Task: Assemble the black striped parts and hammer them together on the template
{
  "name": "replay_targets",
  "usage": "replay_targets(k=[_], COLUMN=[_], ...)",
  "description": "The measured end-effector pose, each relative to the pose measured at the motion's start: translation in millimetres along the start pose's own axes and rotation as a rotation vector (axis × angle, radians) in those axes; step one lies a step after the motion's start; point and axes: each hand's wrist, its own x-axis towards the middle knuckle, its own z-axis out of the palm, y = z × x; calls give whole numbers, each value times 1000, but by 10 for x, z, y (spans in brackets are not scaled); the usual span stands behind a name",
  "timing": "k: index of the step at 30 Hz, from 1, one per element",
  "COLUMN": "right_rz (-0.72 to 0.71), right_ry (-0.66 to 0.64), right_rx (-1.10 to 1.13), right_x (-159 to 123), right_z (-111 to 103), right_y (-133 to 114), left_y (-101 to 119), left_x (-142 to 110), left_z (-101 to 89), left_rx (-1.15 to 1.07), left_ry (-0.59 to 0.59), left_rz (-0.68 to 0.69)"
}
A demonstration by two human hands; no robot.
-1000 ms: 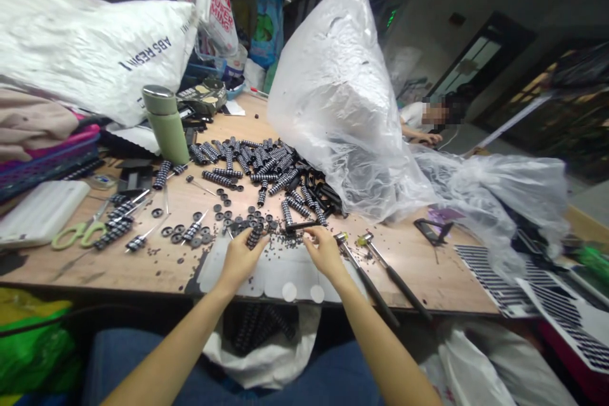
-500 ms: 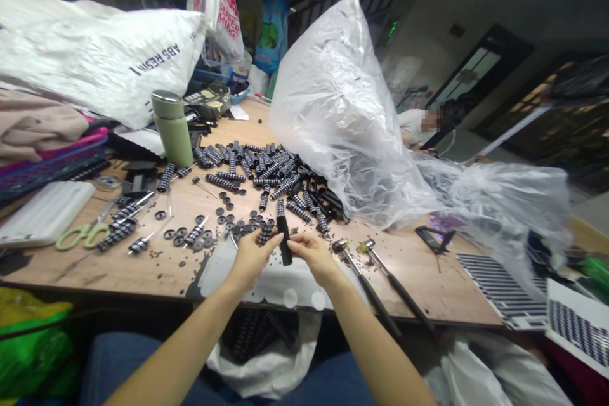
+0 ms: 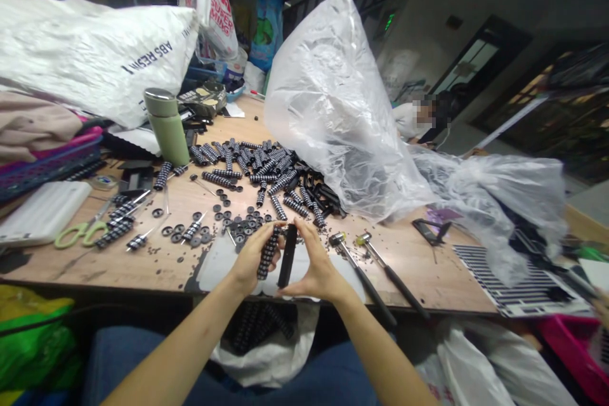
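Tabletop [image 3: 450,276] space is bare along the front edge between two hammers [image 3: 366,276] and striped sheets [image 3: 492,282] near the front right corner. Below the front edge, an open white sack [image 3: 264,368] contains dark patterned pieces [image 3: 259,327]. At the left edge, a basket [image 3: 47,168] carries beige cloth [image 3: 35,120]. Left hand [image 3: 250,260]: fingers closed around a black-and-white checkered cylinder [image 3: 269,255], tilted, near the front edge. Right hand [image 3: 323,269]: fingers and thumb spread wide, spanning a plain black bar [image 3: 287,258] end to end, just beside the cylinder.
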Motion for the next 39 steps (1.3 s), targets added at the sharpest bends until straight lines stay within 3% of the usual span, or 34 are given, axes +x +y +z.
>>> replay_targets(k=[4,8,15,25,29,33,35,39], right_rz=[-49,-12,75,187,176,52,1,38], right_ry=[46,62,60,82,122,140,166,209], right_rx=[124,162,226,84,5,-64,-108,-211], right_x=[-41,-89,-145,-194,-212,-230,-251,-316], right_z=[98,151,220,274,283,236,228,355], right_y=[-41,-19,28,-49,-94,-85,-37,104], left_y=[-7,20,15,-80,-102,-113,-150,-384], left_x=[-56,-120,-105,-92,-101,-146,-179,-202], left_z=[78,175,233,224,216,199,176,106], left_rx=[-94,-135,-111,21,61,130,281,849], left_ry=[46,20,116,124,71,-10,-19,50], left_rz=[48,-84,-250,-232,-140,-37,98,533])
